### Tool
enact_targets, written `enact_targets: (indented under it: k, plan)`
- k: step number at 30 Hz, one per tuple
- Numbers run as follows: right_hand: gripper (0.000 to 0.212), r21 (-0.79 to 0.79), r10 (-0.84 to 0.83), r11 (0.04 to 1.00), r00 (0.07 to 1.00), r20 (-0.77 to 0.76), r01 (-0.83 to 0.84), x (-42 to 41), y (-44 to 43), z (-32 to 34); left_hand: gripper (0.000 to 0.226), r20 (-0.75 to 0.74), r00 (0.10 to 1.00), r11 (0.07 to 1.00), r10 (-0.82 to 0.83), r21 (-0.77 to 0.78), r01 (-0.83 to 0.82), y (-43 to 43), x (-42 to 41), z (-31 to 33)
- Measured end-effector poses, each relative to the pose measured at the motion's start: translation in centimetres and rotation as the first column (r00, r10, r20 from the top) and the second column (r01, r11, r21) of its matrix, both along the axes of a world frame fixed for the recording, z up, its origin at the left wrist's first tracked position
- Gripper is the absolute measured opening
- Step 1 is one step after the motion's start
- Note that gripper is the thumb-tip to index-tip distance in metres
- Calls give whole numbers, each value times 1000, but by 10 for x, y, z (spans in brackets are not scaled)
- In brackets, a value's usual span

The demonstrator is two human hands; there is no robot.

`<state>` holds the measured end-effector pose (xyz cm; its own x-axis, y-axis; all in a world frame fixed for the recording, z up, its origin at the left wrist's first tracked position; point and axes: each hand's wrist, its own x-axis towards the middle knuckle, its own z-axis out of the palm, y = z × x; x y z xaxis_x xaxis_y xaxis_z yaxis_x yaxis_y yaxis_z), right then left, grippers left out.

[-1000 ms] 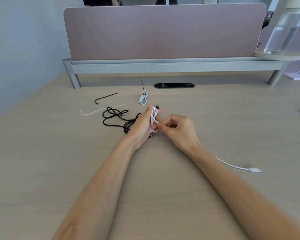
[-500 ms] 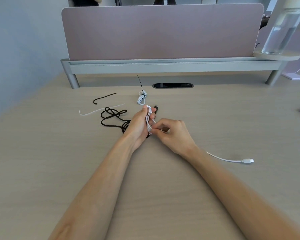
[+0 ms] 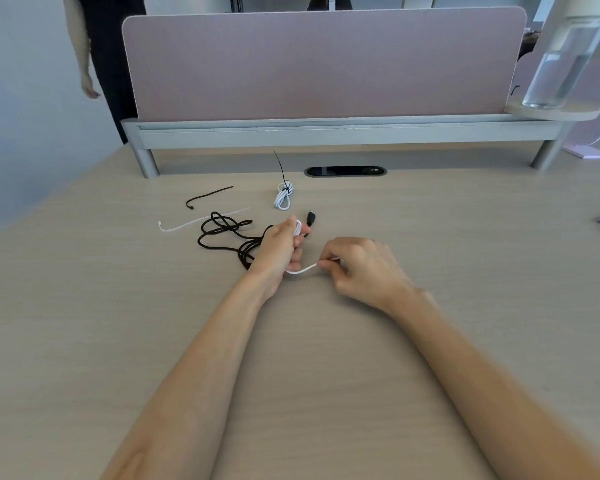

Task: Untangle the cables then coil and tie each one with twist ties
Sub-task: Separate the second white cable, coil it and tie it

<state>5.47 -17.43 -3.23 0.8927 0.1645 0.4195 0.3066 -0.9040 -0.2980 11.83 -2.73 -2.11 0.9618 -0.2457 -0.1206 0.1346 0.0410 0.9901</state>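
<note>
Left hand (image 3: 280, 249) grips the coiled white cable (image 3: 302, 270); its free stretch points to 3 o'clock, pinched by the right hand (image 3: 362, 268). Three cables: this, black cable (image 3: 222, 233) at 9, tied bundle (image 3: 284, 198) at 12. Two loose ties (image 3: 208, 195).

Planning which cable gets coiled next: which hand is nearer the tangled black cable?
Left. The left hand, gripping loops of the white cable, sits directly beside the black cable, on its right. The right hand, pinching the white cable's tail, is farther right, beyond the left hand.
</note>
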Motion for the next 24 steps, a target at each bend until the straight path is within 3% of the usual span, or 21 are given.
enact_targets:
  k: [5, 8, 13, 16, 20, 24]
  plan:
    - [11, -24, -120, 992, 982, 146, 124, 4, -17, 1, 35, 74, 984, 956, -161, 261, 137, -2, -3, 2]
    - [11, 14, -178, 984, 975, 135, 178, 6, -16, 1, 38, 93, 956, 890, -277, 399, 219, 0, -7, 6]
    - [13, 250, -355, 905, 935, -4, 344, 8, -27, 5, 41, 58, 931, 842, -361, 449, 299, 3, -8, 7]
    - [18, 386, -412, 830, 909, -60, 401, 8, -23, 4, 41, 55, 940, 870, -336, 401, 288, 0, -7, 4]
    - [13, 586, -301, 791, 945, 125, 174, 5, -6, 6, 42, 61, 977, 956, -206, 226, 187, -2, -4, -2]
    - [5, 556, -103, 830, 970, 222, -39, 0, 11, 3, 41, 41, 988, 985, -147, 102, 142, -2, -2, -2]
